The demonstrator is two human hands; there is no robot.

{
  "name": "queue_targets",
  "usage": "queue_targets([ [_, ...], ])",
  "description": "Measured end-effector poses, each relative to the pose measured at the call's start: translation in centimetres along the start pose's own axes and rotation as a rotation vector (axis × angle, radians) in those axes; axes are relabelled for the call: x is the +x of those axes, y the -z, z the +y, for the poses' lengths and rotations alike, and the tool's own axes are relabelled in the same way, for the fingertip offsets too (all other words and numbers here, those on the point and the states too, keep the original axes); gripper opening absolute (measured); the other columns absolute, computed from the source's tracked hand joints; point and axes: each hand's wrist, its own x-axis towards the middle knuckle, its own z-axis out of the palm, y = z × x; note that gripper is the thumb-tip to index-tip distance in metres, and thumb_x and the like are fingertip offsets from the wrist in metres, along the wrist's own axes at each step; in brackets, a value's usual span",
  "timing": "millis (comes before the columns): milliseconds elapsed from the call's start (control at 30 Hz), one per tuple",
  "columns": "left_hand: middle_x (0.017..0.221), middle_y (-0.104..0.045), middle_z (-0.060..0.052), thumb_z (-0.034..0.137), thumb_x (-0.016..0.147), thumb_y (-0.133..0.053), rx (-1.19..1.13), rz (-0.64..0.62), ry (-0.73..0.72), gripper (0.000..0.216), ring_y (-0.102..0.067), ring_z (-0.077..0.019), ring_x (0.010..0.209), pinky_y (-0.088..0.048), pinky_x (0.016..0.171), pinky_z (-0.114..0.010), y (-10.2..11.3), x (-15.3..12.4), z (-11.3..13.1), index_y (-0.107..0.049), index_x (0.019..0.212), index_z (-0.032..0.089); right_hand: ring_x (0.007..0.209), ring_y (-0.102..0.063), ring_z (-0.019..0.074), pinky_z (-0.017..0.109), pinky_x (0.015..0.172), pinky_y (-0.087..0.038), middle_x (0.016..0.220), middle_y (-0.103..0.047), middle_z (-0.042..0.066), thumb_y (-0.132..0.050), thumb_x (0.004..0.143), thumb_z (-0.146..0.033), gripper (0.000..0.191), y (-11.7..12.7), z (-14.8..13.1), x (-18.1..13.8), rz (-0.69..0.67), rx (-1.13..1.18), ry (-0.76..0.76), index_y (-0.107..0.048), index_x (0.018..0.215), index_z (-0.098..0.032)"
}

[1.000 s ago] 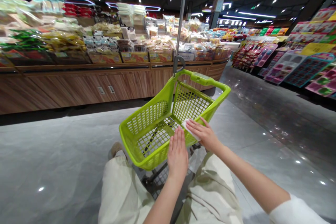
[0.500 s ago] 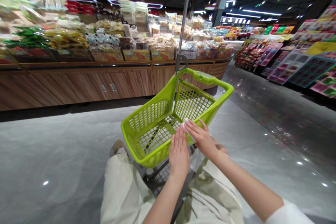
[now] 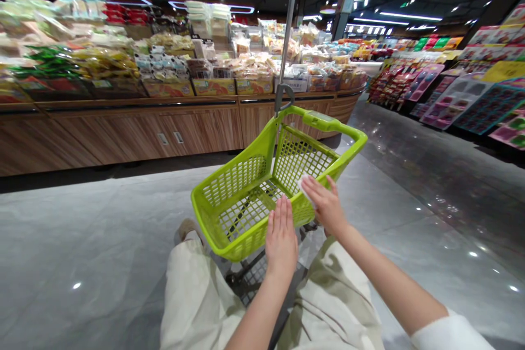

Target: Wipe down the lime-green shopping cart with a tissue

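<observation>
A green shopping cart (image 3: pixel 238 243) with a lattice basket stands in front of me, close to my knees. On its near rim lies my left hand (image 3: pixel 281 235), fingers straight and side by side, with nothing seen in it. Farther right along the same rim, my right hand (image 3: pixel 326 205) presses a white wipe (image 3: pixel 304 181) against the plastic. Its fingers cover most of the wipe, and the thumb sticks up. The basket holds no goods.
A grey pole (image 3: pixel 289 22) rises from the cart's handle corner. Behind the cart runs a wooden display counter (image 3: pixel 197 128) piled with packaged food. More racks of goods (image 3: pixel 459 101) line the right side. Glossy grey floor (image 3: pixel 102 240) surrounds the cart.
My right hand has slid right along the rim with the white wipe, away from my left hand. The left hand stays almost in place on the rim.
</observation>
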Motion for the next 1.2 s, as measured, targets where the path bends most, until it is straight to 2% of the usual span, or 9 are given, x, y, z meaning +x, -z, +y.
queue_targets([
  [100,0.162,-0.012,-0.011,0.013,0.084,-0.045,-0.005,-0.002,-0.008,0.084,-0.008,-0.0208,0.15,-0.019,0.122,-0.042,0.1,-0.1,-0.2,0.003,0.153,0.008,0.14,-0.039,0.0177,0.046,0.12,-0.01,0.148,-0.046,0.007,-0.041,0.064,0.002,0.088,-0.4,-2.5,-0.4,-0.117,0.107,0.17,-0.035,0.148,-0.023],
  [200,0.162,-0.012,-0.011,0.013,0.084,-0.045,-0.006,-0.002,-0.021,0.084,-0.01,-0.0208,0.15,-0.02,0.122,-0.041,0.2,-0.2,-0.5,0.001,0.153,0.008,0.134,-0.047,0.017,0.05,0.12,-0.001,0.143,-0.053,0.002,-0.039,0.067,0.002,0.085,1.2,1.5,0.2,-0.141,0.098,0.23,-0.039,0.145,-0.03],
  [367,0.162,-0.014,-0.011,0.014,0.085,-0.044,-0.002,-0.001,-0.019,0.08,-0.01,-0.0217,0.15,-0.02,0.122,-0.041,0.1,-0.2,-0.4,-0.005,0.153,0.007,0.131,-0.051,0.0237,0.057,0.118,-0.003,0.138,-0.058,0.006,-0.041,0.07,0.0,0.074,3.3,8.6,1.1,0.093,-0.101,-0.097,-0.05,0.138,-0.029],
  [500,0.162,-0.013,-0.012,0.014,0.086,-0.044,0.003,-0.008,-0.002,0.079,-0.01,-0.0225,0.15,-0.021,0.121,-0.042,0.0,-0.2,0.0,-0.004,0.153,0.007,0.135,-0.046,0.0253,0.056,0.118,-0.008,0.142,-0.054,0.008,-0.042,0.069,0.0,0.078,1.1,3.1,0.3,0.095,-0.085,-0.146,-0.045,0.143,-0.024],
  [667,0.162,-0.013,-0.01,0.014,0.085,-0.044,-0.004,-0.013,0.0,0.082,-0.009,-0.0204,0.15,-0.02,0.122,-0.041,0.1,-0.3,-0.3,0.001,0.154,0.009,0.139,-0.041,0.0193,0.049,0.12,-0.014,0.148,-0.047,0.006,-0.041,0.065,0.0,0.087,-0.5,-3.3,-0.7,-0.082,0.117,0.14,-0.036,0.149,-0.023],
  [767,0.162,-0.013,-0.009,0.012,0.083,-0.045,0.002,-0.016,-0.014,0.083,-0.01,-0.0203,0.15,-0.02,0.122,-0.041,0.2,-0.4,-0.6,-0.001,0.154,0.009,0.134,-0.048,0.0187,0.051,0.12,-0.004,0.144,-0.052,0.002,-0.04,0.066,0.001,0.087,1.1,0.4,-0.4,-0.086,0.079,0.173,-0.037,0.147,-0.03],
  [967,0.162,-0.015,-0.01,0.013,0.084,-0.045,-0.004,-0.001,-0.021,0.079,-0.009,-0.0212,0.15,-0.018,0.122,-0.041,0.2,-0.3,-0.4,-0.008,0.153,0.007,0.131,-0.051,0.0239,0.057,0.117,-0.003,0.141,-0.055,0.006,-0.041,0.07,-0.001,0.077,3.4,8.5,0.2,0.174,-0.16,-0.181,-0.047,0.141,-0.028],
  [1067,0.162,-0.014,-0.011,0.014,0.085,-0.045,-0.002,-0.004,-0.005,0.078,-0.009,-0.0216,0.15,-0.019,0.122,-0.042,0.1,-0.3,-0.1,-0.008,0.153,0.006,0.135,-0.046,0.0245,0.057,0.118,-0.003,0.144,-0.052,0.008,-0.04,0.07,-0.001,0.077,1.6,4.5,-0.2,0.174,-0.142,-0.235,-0.043,0.144,-0.026],
  [1200,0.162,-0.014,-0.01,0.015,0.085,-0.045,-0.002,-0.011,0.007,0.078,-0.009,-0.0213,0.15,-0.018,0.122,-0.041,0.1,-0.4,-0.2,-0.008,0.154,0.008,0.139,-0.04,0.0206,0.049,0.12,-0.005,0.148,-0.047,0.008,-0.039,0.068,0.0,0.085,-0.8,-3.3,-1.1,0.016,0.026,0.007,-0.034,0.149,-0.022],
])
